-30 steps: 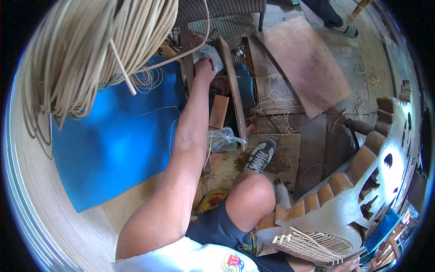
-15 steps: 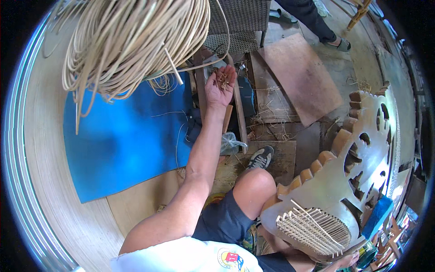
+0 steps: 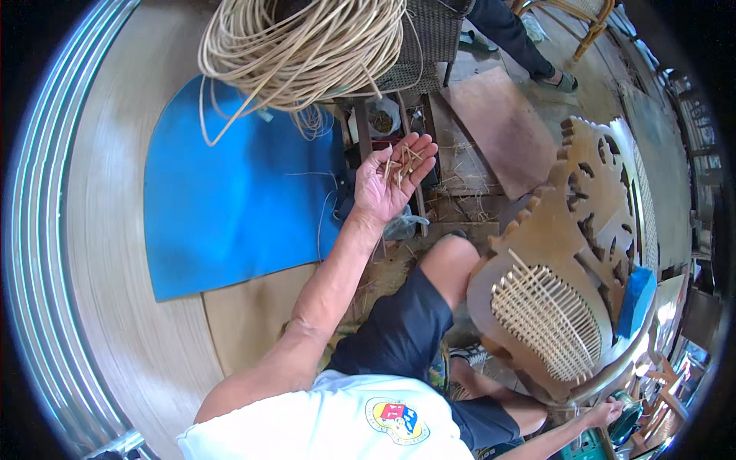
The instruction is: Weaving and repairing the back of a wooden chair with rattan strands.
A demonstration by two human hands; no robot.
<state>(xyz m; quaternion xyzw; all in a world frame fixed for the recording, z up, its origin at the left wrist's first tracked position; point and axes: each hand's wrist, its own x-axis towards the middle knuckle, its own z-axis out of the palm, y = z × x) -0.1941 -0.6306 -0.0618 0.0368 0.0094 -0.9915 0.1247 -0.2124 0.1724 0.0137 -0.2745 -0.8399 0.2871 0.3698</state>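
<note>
Left hand palm up, fingers nearly flat; small sticks loose across palm and finger bases, none pinched. Hold palm level, cup edges so none roll off. Right hand near lower edge of chair back; can't tell finger grip.

Head view: wide fisheye, left of a side-by-side pair. Station: on the person's head, above the white shirt at 6 o'clock. Facing: steeply down and ahead; upright, unmirrored. Range: shirt close; left hand farther off, just toward 12 o'clock from centre; brown board farther still, toward 2 o'clock. Distortion: dark corners; ribbed silvery strip at 9 o'clock, bowed.
</note>
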